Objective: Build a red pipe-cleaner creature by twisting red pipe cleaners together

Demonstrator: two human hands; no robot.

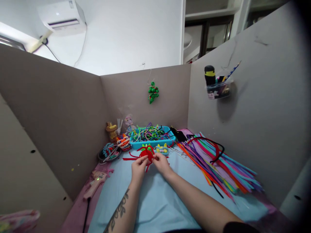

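Both bare hands are out over a smooth, slightly wrinkled light blue cloth, working on a fuzzy red piece (147, 156) with a rounded body and thin, bendy strands sticking out. It sits between them, just in front of the blue tray. The left hand (140, 165) pinches its left side between thumb and fingers, and the right hand (161, 162) pinches its right side the same way. Just behind it lie a small fuzzy green piece (145, 147) and a pale blue and yellow one (162, 149). The blue tray (152, 142), a shallow plastic rectangle with rounded corners, is heaped with curled, tangled fuzzy stems in green, purple, pink and black. To its left, a round dark bowl (102, 158) holds a blue fuzzy coil and some pink bits, with an orange and white braided bundle beside it. On the right, long straight fuzzy stems (216, 165) fan out in purple, orange, red and turquoise. A clear plastic box (218, 90) on the grey partition holds a black and yellow tool and a striped stick, and a pink glue gun (95, 185) rests on pink cloth at the left.
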